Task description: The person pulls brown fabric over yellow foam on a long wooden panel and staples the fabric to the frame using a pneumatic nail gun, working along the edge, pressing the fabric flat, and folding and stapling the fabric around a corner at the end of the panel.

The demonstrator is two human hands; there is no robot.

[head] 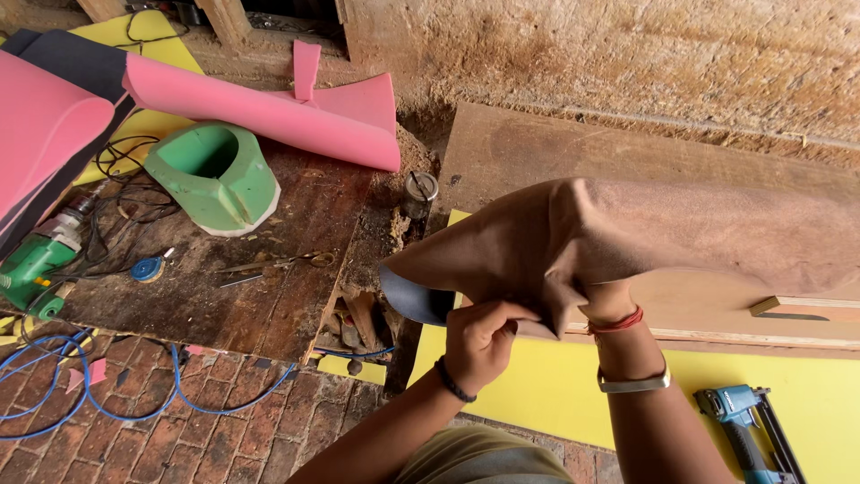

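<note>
Both forearms rise from the bottom edge, and between them a brown suede-like leather sheet (645, 237) is held up above a yellow board (537, 385). A fold at the sheet's lower edge is pinched by the left hand (481, 339), whose fingers are curled shut on it; a dark bead bracelet is worn on that wrist. The right hand (602, 291) is pushed up inside the draped leather and is hidden by it, so its grip cannot be told; a red thread and a pale band are seen on its wrist. The sheet's dark underside is shown at its left corner. A blue nail gun (748, 430) lies on the yellow board at lower right. On the worn wooden workbench (269, 287) at left are seen a green foam form (215, 175), pink foam sheets (269, 103), scissors (278, 264) and a green power drill (36, 260), with blue cable (134, 408) trailing over the brick floor.
</note>
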